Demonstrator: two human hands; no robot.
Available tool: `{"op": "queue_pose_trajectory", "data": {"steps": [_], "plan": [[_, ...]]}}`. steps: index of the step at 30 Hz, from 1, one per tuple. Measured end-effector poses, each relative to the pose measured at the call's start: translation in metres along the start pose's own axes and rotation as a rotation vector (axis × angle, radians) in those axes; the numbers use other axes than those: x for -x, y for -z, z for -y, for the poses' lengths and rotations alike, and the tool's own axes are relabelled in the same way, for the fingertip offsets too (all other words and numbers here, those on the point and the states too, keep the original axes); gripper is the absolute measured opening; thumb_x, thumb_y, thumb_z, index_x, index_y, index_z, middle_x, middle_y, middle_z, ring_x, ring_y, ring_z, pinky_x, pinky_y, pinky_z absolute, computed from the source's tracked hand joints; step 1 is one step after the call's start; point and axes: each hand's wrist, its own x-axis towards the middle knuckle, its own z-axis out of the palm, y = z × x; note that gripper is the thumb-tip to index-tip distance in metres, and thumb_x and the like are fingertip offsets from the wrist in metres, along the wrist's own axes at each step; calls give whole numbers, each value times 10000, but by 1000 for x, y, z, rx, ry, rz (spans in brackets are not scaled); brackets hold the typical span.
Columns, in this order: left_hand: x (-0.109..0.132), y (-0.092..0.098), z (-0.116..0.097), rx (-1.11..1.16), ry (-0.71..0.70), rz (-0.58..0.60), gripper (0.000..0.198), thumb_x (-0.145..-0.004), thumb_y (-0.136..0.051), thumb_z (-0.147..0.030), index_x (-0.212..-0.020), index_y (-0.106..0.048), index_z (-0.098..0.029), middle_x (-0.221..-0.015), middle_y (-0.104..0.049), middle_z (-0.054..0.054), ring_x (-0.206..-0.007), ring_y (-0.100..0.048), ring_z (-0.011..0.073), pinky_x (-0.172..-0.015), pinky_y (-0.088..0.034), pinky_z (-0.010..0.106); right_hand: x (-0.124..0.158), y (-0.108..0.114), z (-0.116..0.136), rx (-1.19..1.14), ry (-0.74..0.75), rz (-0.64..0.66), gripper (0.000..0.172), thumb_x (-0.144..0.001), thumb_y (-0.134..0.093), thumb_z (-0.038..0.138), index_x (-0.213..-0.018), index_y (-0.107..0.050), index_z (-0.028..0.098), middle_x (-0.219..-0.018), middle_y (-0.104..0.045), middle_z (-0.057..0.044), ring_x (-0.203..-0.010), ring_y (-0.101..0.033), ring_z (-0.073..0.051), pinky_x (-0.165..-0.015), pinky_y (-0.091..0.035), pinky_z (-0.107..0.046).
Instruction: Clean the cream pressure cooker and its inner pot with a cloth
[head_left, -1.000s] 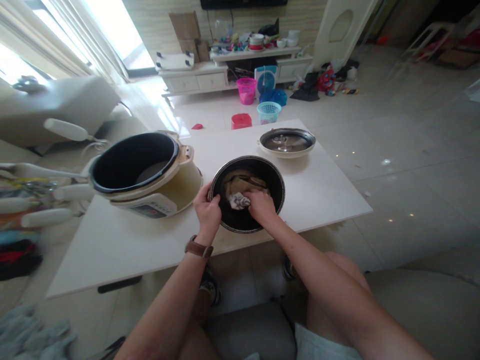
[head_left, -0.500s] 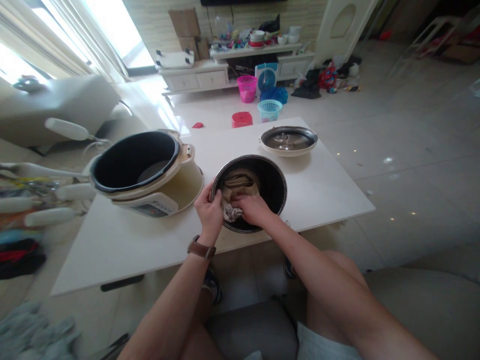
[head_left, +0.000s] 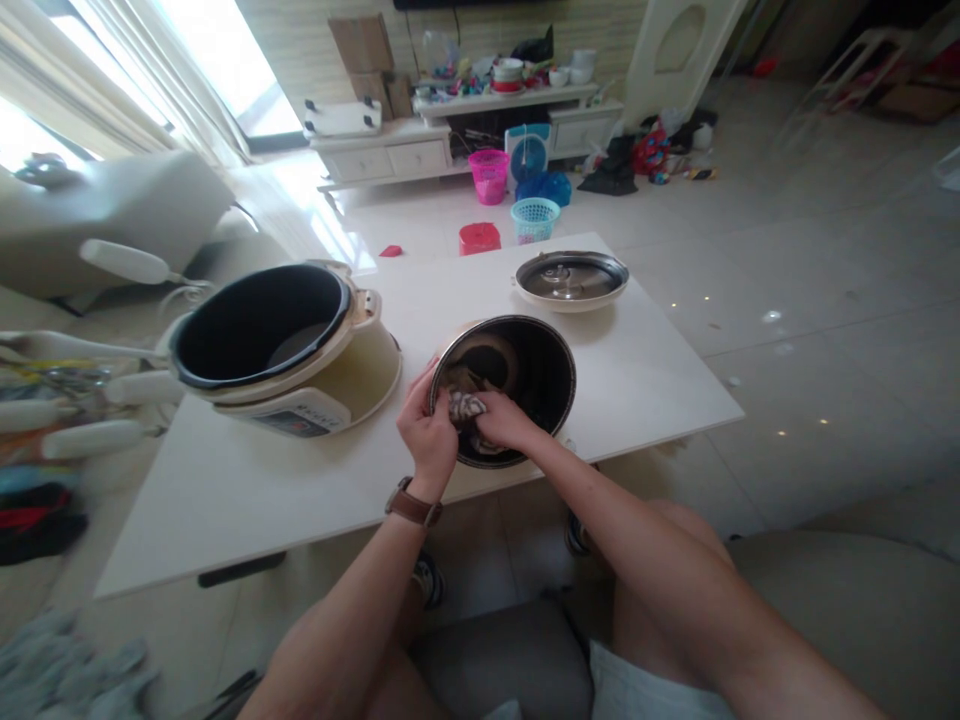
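Note:
A black inner pot (head_left: 544, 370) stands on the white table (head_left: 300, 480), tilted a little with its left side raised. My left hand (head_left: 426, 432) is closed on the pot's near left rim. My right hand (head_left: 504, 420) is inside the pot, fingers closed on a crumpled patterned cloth (head_left: 465, 405) pressed against the inner wall. A brown watch strap sits on my left wrist.
A cream rice cooker body (head_left: 277, 345) with its lid swung open stands left of the pot. A round metal lid (head_left: 570, 280) lies at the table's far right. Baskets (head_left: 535, 220), a red box and a cluttered white cabinet are on the floor beyond. White handles poke in from the left.
My right hand has dragged the cloth from the pot's middle to its near left wall. The pot has tipped slightly, showing more bare bottom. My left hand has kept its hold on the rim.

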Motion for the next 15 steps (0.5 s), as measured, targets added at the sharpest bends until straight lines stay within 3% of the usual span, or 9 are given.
{"op": "queue_pose_trajectory", "data": {"steps": [2, 4, 7, 10, 15], "plan": [[4, -3, 2, -8, -4, -47, 318, -927, -624, -172, -1195, -796, -182, -1275, -777, 92, -1236, -702, 227, -1153, -524, 399, -6, -6, -1, -274, 20, -88, 446, -874, -513, 80, -1202, -794, 191, -1189, -817, -55, -1114, -744, -224, -926, -555, -268], [4, -6, 6, -17, 0, -88, 315, -936, -615, -181, -1198, -791, -180, -1274, -774, 95, -1234, -700, 221, -1150, -520, 387, -7, -4, -3, -323, 41, -74, 431, -850, -537, 73, -1163, -811, 188, -1152, -824, -62, -1094, -749, -243, -911, -558, -281], [1, -7, 13, -14, -3, -117, 314, -934, -619, -179, -1199, -786, -181, -1263, -773, 96, -1228, -700, 223, -1146, -518, 384, 0, 12, -8, 15, 25, 44, 384, -855, -603, 123, -1133, -835, 248, -1170, -819, -93, -1112, -750, -297, -915, -557, -342], [-3, -7, 16, -6, -14, -110, 305, -938, -628, -188, -1201, -782, -184, -1254, -772, 96, -1228, -699, 233, -1153, -509, 399, 10, 27, -10, 408, -48, 64, 310, -902, -622, 183, -1116, -843, 220, -1173, -805, -171, -1145, -743, -347, -957, -550, -423], [-3, -7, 15, -31, -51, -75, 266, -961, -621, -215, -1171, -782, -190, -1233, -772, 93, -1210, -702, 228, -1131, -520, 396, 16, 23, -7, 535, -74, 80, 335, -944, -557, 199, -1157, -812, 159, -1189, -791, -207, -1140, -747, -333, -953, -551, -429]]}}
